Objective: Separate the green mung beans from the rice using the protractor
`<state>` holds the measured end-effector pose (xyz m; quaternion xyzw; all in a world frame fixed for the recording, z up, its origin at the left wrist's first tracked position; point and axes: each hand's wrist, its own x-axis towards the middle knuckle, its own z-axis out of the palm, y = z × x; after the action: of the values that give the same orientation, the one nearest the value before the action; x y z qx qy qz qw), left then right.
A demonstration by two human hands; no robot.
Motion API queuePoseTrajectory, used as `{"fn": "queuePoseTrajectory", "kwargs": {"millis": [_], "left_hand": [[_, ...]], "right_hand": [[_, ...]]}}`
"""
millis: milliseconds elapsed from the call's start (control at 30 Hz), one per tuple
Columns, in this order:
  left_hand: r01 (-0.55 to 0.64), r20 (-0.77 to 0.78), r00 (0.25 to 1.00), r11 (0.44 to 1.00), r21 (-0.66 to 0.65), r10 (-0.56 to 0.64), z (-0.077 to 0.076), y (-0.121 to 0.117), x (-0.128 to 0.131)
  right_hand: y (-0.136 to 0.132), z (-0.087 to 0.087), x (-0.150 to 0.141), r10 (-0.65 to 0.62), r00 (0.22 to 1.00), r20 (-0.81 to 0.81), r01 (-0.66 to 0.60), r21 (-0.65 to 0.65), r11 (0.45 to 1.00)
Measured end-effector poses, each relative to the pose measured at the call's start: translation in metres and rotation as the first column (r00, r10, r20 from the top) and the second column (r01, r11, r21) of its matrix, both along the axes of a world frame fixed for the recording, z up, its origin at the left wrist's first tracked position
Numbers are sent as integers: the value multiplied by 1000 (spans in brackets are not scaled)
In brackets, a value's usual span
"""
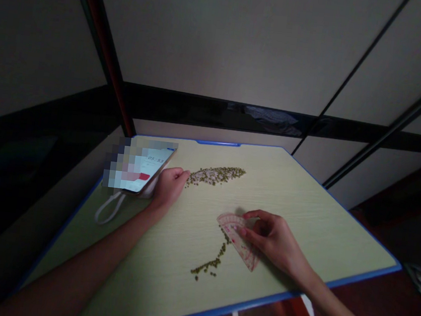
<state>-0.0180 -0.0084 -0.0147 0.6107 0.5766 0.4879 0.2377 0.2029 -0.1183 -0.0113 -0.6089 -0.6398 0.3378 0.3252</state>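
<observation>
My left hand (169, 186) rests on the pale wooden table (303, 209), fingers curled, their tips touching the left end of a long heap of mixed green and pale grains (214, 174). Whether it pinches any grain is hidden. My right hand (273, 236) grips a pink see-through protractor (239, 238) by its upper edge and holds it tilted on the tabletop. A thin trail of green beans (210, 264) runs down and to the left from the protractor's straight edge.
A phone (144, 171) with a lit timer screen lies at the table's left, on something white with a white cable loop (107, 212). The table has a blue rim (356, 278). Dark frame bars and a wall stand behind.
</observation>
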Motion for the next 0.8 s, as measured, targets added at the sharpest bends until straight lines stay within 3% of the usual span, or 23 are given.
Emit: {"fn": "queuePoseTrajectory", "kwargs": {"millis": [800], "left_hand": [[0,5,1000,1000,-2,0,-1,0,0]], "right_hand": [[-14,0,-46,157,987,28,-159,67,985]]}}
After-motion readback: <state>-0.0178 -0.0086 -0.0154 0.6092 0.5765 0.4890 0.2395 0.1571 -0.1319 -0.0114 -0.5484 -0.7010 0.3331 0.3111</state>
